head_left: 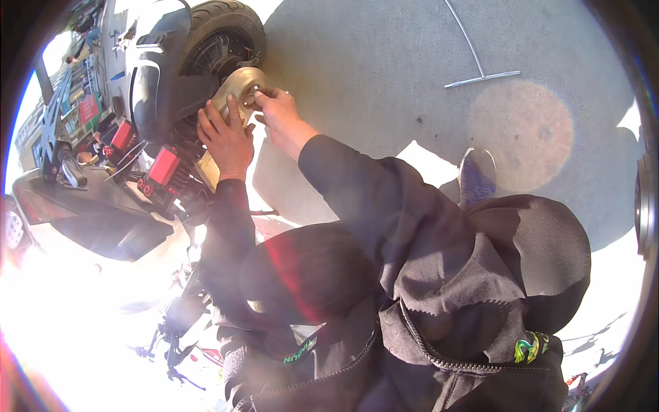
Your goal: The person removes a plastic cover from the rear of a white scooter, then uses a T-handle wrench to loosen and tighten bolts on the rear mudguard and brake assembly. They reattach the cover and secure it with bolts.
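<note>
A gold-coloured metal arm (244,80) sits beside the wheel (226,41) of a scooter or motorbike, with a round opening at its end. My left hand (230,145) lies on this arm, its fingers spread and laid against the metal. At the round opening is my right hand (280,113), with thumb and fingers pinched together. Whatever small piece they hold, if any, is too small to make out. Bright dots show inside the opening near my right fingertips.
A T-shaped metal wrench (482,75) lies on the concrete floor (357,62) at the far right. Red boxy parts (165,165) and dark bodywork (110,226) are left of my left hand. My shoe (477,177) rests on the floor. Glare washes out the lower left.
</note>
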The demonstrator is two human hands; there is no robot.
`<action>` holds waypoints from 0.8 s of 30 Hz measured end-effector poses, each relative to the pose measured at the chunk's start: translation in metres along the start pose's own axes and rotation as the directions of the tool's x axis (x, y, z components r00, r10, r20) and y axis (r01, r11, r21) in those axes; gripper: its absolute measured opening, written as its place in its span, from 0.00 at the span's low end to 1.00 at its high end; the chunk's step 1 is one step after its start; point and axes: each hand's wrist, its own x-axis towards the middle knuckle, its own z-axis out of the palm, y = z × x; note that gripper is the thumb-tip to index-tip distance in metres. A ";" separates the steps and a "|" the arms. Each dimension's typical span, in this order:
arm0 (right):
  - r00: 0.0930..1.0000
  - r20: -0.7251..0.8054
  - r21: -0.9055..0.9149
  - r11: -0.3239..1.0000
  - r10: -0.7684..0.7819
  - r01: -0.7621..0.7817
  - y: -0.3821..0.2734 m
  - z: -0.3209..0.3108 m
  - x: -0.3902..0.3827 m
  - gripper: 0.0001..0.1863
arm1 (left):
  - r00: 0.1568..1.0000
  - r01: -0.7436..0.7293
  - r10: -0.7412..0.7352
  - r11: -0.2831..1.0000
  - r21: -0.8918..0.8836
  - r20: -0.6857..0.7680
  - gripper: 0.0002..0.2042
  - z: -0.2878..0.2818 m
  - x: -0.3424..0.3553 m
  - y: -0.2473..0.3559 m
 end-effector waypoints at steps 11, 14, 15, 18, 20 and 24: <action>0.885 0.041 -0.373 0.814 -0.464 0.445 0.012 -0.036 0.015 0.12 | 0.999 -0.016 0.014 0.999 -0.040 -0.047 0.40 -0.010 -0.010 0.005; 0.887 0.021 -0.450 0.788 -0.461 0.421 0.006 -0.047 -0.002 0.12 | 0.996 -0.046 0.044 0.998 -0.031 -0.073 0.42 -0.005 -0.006 0.017; 0.881 0.018 -0.492 0.763 -0.473 0.420 0.004 -0.050 -0.005 0.12 | 0.995 -0.045 0.041 0.998 -0.043 -0.086 0.41 -0.003 -0.002 0.019; 0.855 0.102 -0.562 0.680 -0.508 0.471 -0.007 -0.052 -0.003 0.14 | 0.989 -0.044 0.030 0.995 -0.091 -0.148 0.38 0.006 0.004 0.017; 0.887 0.054 -0.546 0.730 -0.459 0.411 -0.012 -0.054 0.001 0.14 | 0.974 -0.098 0.082 0.993 -0.065 -0.212 0.37 0.013 0.001 0.017; 0.940 -0.007 -0.330 0.888 -0.342 0.321 -0.009 -0.050 0.004 0.15 | 0.926 -0.240 0.172 0.956 -0.171 -0.336 0.31 0.023 -0.018 0.021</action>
